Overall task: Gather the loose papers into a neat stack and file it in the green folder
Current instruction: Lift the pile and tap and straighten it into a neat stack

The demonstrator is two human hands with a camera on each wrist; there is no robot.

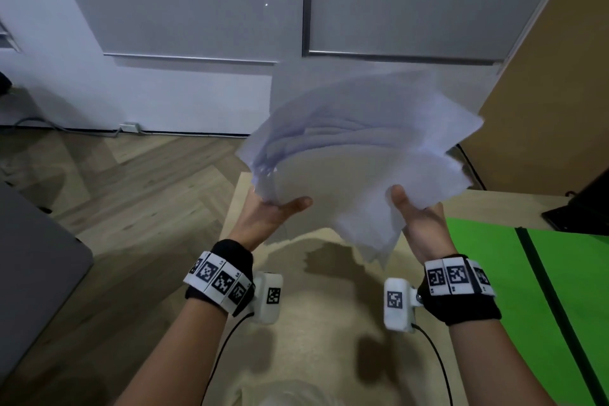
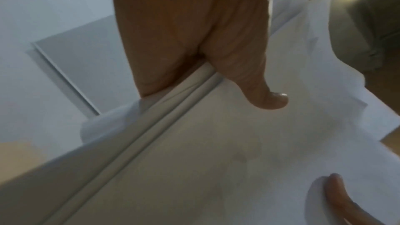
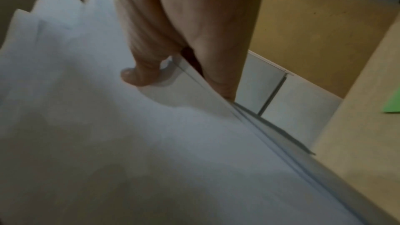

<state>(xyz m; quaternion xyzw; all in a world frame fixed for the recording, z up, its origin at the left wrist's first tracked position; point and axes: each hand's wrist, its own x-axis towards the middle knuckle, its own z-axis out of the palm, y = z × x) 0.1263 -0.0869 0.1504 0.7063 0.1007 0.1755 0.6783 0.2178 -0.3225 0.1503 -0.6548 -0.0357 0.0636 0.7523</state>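
Note:
A loose, uneven bundle of white papers (image 1: 356,155) is lifted above the light wooden table (image 1: 329,306), its sheets fanned and blurred. My left hand (image 1: 273,211) grips the bundle's left edge, thumb on top of the sheets and fingers hidden beneath. My right hand (image 1: 415,211) grips the right edge the same way. In the left wrist view my thumb presses on the papers (image 2: 216,143); the right wrist view shows the thumb on the papers (image 3: 108,143) too. The green folder (image 1: 527,290) lies open on the table at the right, with a dark band across it.
A dark device (image 1: 583,211) sits at the table's far right edge. A tan cabinet panel (image 1: 543,92) stands behind it. Wooden floor (image 1: 131,208) lies left of the table, with a grey piece of furniture (image 1: 33,273) at the far left and a white wall beyond.

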